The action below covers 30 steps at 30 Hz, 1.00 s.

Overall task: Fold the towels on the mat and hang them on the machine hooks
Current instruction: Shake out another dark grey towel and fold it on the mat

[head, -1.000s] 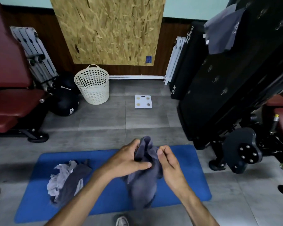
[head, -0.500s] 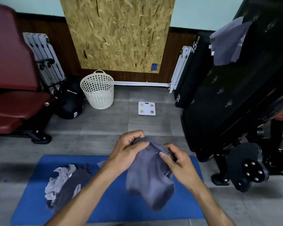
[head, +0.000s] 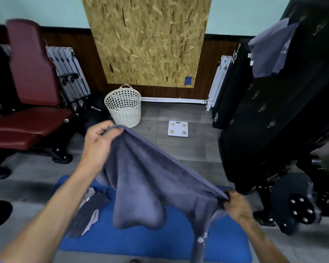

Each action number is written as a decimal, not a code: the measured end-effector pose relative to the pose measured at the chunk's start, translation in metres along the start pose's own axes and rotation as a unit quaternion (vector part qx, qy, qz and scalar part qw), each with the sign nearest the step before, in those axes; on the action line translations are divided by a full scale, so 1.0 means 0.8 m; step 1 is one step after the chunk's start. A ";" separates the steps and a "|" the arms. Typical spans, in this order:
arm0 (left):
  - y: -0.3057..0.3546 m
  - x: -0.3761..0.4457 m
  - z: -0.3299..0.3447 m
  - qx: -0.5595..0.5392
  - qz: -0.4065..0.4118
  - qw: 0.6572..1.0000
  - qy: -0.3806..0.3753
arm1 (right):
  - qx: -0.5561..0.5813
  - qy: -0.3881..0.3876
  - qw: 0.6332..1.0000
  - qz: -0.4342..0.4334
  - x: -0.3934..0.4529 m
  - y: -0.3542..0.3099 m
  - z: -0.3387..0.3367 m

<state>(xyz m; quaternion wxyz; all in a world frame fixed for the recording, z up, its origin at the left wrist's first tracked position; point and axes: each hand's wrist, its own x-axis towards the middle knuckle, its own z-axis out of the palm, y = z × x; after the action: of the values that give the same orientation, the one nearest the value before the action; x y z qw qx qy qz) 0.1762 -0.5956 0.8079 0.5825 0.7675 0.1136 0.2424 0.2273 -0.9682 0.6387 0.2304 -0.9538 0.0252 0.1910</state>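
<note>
Nearest, a blue foam exercise mat [head: 160, 242] on the grey floor, with a small heap of crumpled grey and white towels [head: 87, 211] on its left part. Above it, a soft slate-grey terry towel [head: 152, 179] held in the air, off the mat, stretched by its top edge between two grips. Right hand [head: 237, 205] low and close, fingers clenched on one corner; left hand [head: 99, 141] higher and farther out, pinching the opposite corner. Long axis of the taut edge therefore slanted, upper left down to lower right, the rest sagging below in loose folds toward the mat. Probably the spreading-out stage, before any fold: next, likely levelling that edge and bringing corner to corner. Farther right, the tall black padded machine [head: 273, 114] with a column of small metal hooks [head: 262, 108], nearer the right hand than the left; one folded grey towel [head: 270, 52] already hung up near its top. Beyond, a cream perforated plastic basket [head: 123, 109] against the wall.
</note>
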 end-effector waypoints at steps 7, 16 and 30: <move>-0.115 0.023 -0.054 0.196 -0.016 0.979 -0.062 | 0.040 0.198 0.979 -0.034 0.017 0.019 -0.048; -0.228 -0.087 -0.070 0.253 -0.210 0.831 -0.449 | -0.228 -0.047 0.973 0.003 0.001 0.134 0.015; -0.371 -0.024 -0.004 0.274 -0.344 0.889 -0.125 | -0.142 0.108 0.974 0.143 0.171 0.095 0.070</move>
<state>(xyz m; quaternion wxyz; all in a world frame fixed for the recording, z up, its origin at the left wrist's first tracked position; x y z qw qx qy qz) 0.1904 -0.5140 0.5218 0.4050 0.8337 0.3585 -0.1114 0.3237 -1.0057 0.5088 0.0589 -0.9783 0.1586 0.1193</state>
